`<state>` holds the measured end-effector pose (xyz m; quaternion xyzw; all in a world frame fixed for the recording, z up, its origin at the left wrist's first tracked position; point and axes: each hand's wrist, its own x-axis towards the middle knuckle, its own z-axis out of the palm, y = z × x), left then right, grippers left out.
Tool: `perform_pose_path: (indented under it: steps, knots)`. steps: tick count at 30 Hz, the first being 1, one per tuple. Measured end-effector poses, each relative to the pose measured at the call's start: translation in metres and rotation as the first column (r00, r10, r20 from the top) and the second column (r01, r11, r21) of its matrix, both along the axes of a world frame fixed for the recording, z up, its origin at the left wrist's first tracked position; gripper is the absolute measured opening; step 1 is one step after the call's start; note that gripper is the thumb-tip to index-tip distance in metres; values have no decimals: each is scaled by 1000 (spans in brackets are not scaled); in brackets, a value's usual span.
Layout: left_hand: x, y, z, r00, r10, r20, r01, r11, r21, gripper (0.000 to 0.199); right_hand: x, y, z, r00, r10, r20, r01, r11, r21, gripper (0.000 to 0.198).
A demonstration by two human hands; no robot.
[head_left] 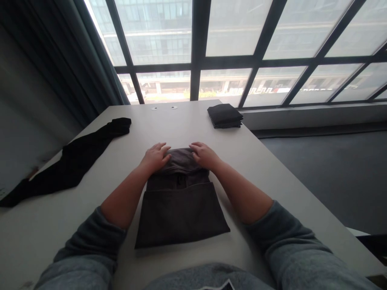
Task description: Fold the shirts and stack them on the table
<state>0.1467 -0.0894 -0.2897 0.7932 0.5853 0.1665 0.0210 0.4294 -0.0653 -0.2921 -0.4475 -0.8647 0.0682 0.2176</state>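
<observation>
A dark grey folded garment (182, 213) lies flat on the table in front of me; its exact kind is hard to tell. Its far end is turned over into a rumpled flap (183, 161). A small dark patch shows in the gap between this flap and the broad near panel. My left hand (157, 156) rests on the flap's far left corner, fingers spread forward and thumb on the cloth. At the far right corner my right hand (204, 155) touches the fold, its fingers apart and pointing inward. Parts of the fingertips are hard to make out.
The white table (266, 193) reaches to the large window. A black garment (81, 161) lies stretched along the left side. Dark folded cloths (225, 115) are stacked at the far right edge. A dark curtain (69, 52) hangs beyond the left edge.
</observation>
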Motion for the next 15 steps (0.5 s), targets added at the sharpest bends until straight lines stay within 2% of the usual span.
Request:
perform_pose_path:
  steps: [5,9,11,12,15]
  knots:
    - [21,-7,-35,994,62,-94,-74,989,-131,68,-14,6,-35,982,-2,191,37,983,-182,66]
    - [23,-12,-43,994,106,-39,-112,978,-174,70,-9,12,-43,978,-23,209,73,969,-234,70]
    - [18,-9,-43,984,159,85,-144,976,-166,69,-7,14,-41,980,-27,198,74,969,-237,70]
    - [13,-8,-43,961,196,197,-166,974,-157,67,-6,14,-40,982,-26,188,70,969,-235,69]
    - [-7,-4,-43,781,277,560,-237,961,-144,56,-1,12,-37,985,-5,173,44,973,-227,66]
